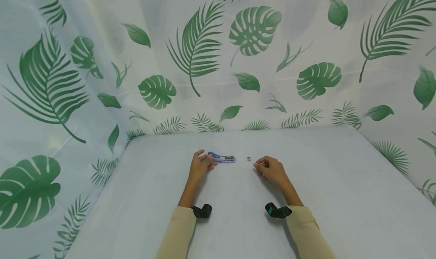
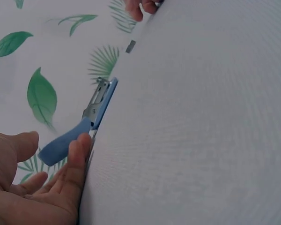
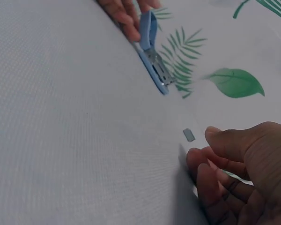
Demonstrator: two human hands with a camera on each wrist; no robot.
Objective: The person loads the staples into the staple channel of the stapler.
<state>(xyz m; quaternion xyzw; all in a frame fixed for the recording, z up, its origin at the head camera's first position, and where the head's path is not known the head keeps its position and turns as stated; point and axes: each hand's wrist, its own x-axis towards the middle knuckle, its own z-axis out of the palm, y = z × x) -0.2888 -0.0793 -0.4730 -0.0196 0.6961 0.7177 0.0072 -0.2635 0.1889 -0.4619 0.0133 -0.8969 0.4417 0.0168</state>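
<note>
A blue stapler (image 1: 222,158) lies on the white table with its handle raised and its metal staple channel exposed. My left hand (image 1: 201,166) is at the handle end. In the left wrist view, the thumb stands apart from the blue handle (image 2: 64,142), while the fingers lie close along its lower side; whether they touch it I cannot tell. A short grey strip of staples (image 3: 189,135) rests on the table to the right of the stapler. Beside that strip is my right hand (image 1: 270,169), thumb and fingers loosely bent and apart from it, holding nothing visible.
A white cloth covers the table (image 1: 238,221). Behind it and along both sides hangs a white curtain (image 1: 293,31) printed with green leaves. Dark wrist cameras sit at the cuffs of both beige sleeves (image 1: 177,232).
</note>
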